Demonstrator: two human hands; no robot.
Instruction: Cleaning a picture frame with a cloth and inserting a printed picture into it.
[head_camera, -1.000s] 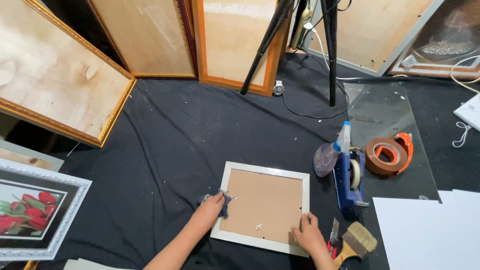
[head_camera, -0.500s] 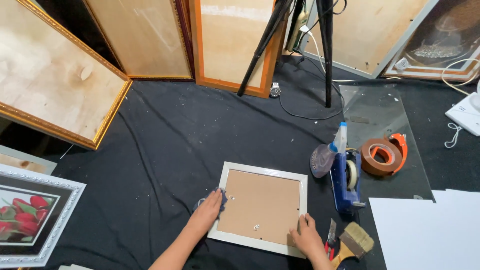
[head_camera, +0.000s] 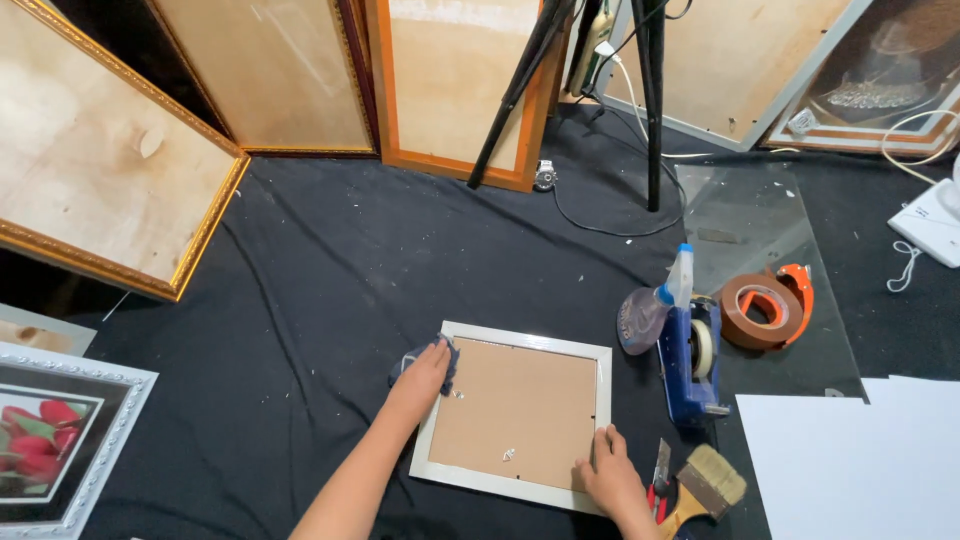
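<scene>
A small white picture frame (head_camera: 520, 338) lies face down on the black cloth, its brown backing board (head_camera: 515, 412) showing. My left hand (head_camera: 423, 378) presses a dark blue-grey cloth (head_camera: 447, 360) against the frame's left edge near its upper corner. My right hand (head_camera: 605, 472) rests flat on the frame's lower right corner, fingers apart, holding nothing.
Right of the frame lie a blue tape dispenser (head_camera: 690, 368), a spray bottle (head_camera: 650, 308), an orange tape roll (head_camera: 765, 305), a brush (head_camera: 705, 485) and a white sheet (head_camera: 850, 465). Large frames (head_camera: 95, 190) lean along the back. A tripod (head_camera: 650, 100) stands behind. A framed flower picture (head_camera: 45, 440) lies at the left.
The view has shifted slightly. My left hand with the cloth stays at the frame's left edge, having moved a little. My right hand keeps the lower right corner down.
</scene>
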